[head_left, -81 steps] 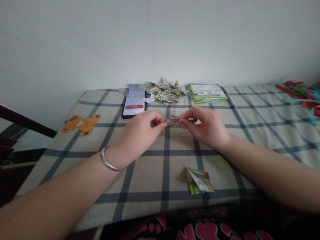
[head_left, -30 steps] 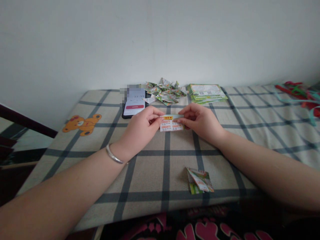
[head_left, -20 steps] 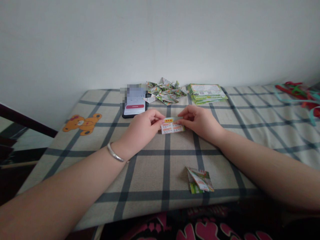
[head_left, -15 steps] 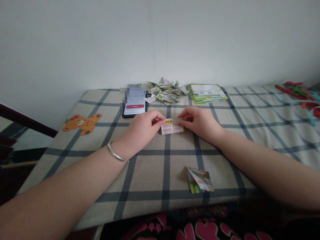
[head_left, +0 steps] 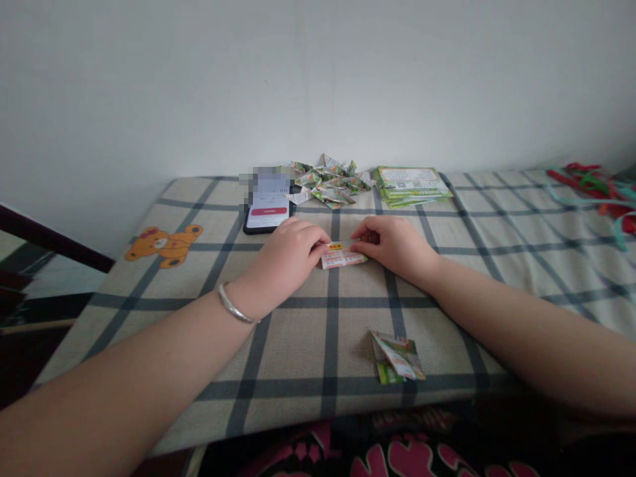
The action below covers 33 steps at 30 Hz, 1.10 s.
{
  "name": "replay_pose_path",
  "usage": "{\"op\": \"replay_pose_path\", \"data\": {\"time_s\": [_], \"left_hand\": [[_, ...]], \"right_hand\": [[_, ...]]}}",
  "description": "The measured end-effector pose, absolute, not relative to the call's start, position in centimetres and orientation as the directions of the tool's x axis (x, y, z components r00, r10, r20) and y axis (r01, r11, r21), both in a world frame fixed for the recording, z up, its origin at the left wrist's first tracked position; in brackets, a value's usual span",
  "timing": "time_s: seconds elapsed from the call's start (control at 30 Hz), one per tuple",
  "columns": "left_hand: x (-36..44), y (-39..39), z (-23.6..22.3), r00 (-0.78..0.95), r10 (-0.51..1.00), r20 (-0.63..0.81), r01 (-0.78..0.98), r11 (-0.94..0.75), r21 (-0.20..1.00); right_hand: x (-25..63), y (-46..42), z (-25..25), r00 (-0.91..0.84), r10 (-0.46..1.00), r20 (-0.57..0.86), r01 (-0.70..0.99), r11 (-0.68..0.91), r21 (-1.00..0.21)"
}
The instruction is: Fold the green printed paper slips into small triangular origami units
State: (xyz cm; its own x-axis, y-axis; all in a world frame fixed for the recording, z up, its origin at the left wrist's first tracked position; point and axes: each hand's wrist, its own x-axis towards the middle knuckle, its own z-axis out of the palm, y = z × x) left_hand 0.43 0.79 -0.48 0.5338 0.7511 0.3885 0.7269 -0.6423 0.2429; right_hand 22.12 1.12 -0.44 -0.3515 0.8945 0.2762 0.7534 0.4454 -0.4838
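Observation:
A small printed paper [head_left: 342, 258], white with red text and a yellow label, is held at both ends near the middle of the table. My left hand [head_left: 297, 246], with a silver bangle at the wrist, pinches its left end. Its right end is between the thumb and fingers of my right hand [head_left: 392, 242]. The fingers hide both ends of the paper. Closer to me lies a folded piece of printed paper [head_left: 397, 358], green and white, touched by neither hand.
Folded paper pieces [head_left: 330, 182] lie heaped by the wall, between a phone [head_left: 268, 212] and a stack of flat leaflets [head_left: 413, 184]. A bear cutout [head_left: 166, 245] lies at left on the checked tablecloth [head_left: 278, 331]. Red and teal strips [head_left: 591, 185] sit at far right.
The paper between my hands has tipped back and looks shorter from top to bottom. My left hand has shifted slightly, and both hands keep their pinch.

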Motion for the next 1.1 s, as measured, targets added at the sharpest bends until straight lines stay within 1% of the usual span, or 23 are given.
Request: {"op": "replay_pose_path", "data": {"time_s": [0.2, 0.37, 0.47, 0.6, 0.77, 0.83, 1.0, 1.1], "left_hand": [[0.5, 0.8, -0.4, 0.555, 0.752, 0.355, 0.739, -0.642, 0.204], [0.5, 0.8, -0.6, 0.579, 0.731, 0.36, 0.724, -0.664, 0.184], [0.4, 0.9, -0.9, 0.605, 0.692, 0.394, 0.69, -0.702, 0.174], [0.4, 1.0, -0.9, 0.694, 0.605, 0.39, 0.617, -0.779, 0.11], [-0.2, 0.5, 0.0, 0.765, 0.589, 0.258, 0.61, -0.793, 0.002], [-0.5, 0.1, 0.7, 0.785, 0.589, 0.193, 0.604, -0.797, -0.022], [-0.7, -1.2, 2.6, 0.77, 0.638, 0.003, 0.638, -0.77, 0.024], [-0.5, -1.7, 3.2, 0.766, 0.641, -0.041, 0.642, -0.766, 0.03]], "right_hand": [[22.1, 1.3, -0.4, -0.372, 0.885, 0.281, 0.778, 0.462, -0.426], [22.3, 1.6, -0.4, -0.41, 0.86, 0.305, 0.779, 0.504, -0.373], [22.4, 1.7, -0.5, -0.42, 0.841, 0.34, 0.77, 0.529, -0.356], [22.5, 1.7, -0.7, -0.45, 0.815, 0.365, 0.744, 0.568, -0.352], [22.5, 1.8, -0.7, -0.451, 0.815, 0.365, 0.755, 0.566, -0.33], [22.5, 1.8, -0.7, -0.451, 0.814, 0.365, 0.756, 0.566, -0.328], [22.7, 1.9, -0.8, -0.463, 0.809, 0.362, 0.743, 0.577, -0.339], [22.9, 2.0, -0.9, -0.472, 0.804, 0.362, 0.744, 0.584, -0.326]]}}
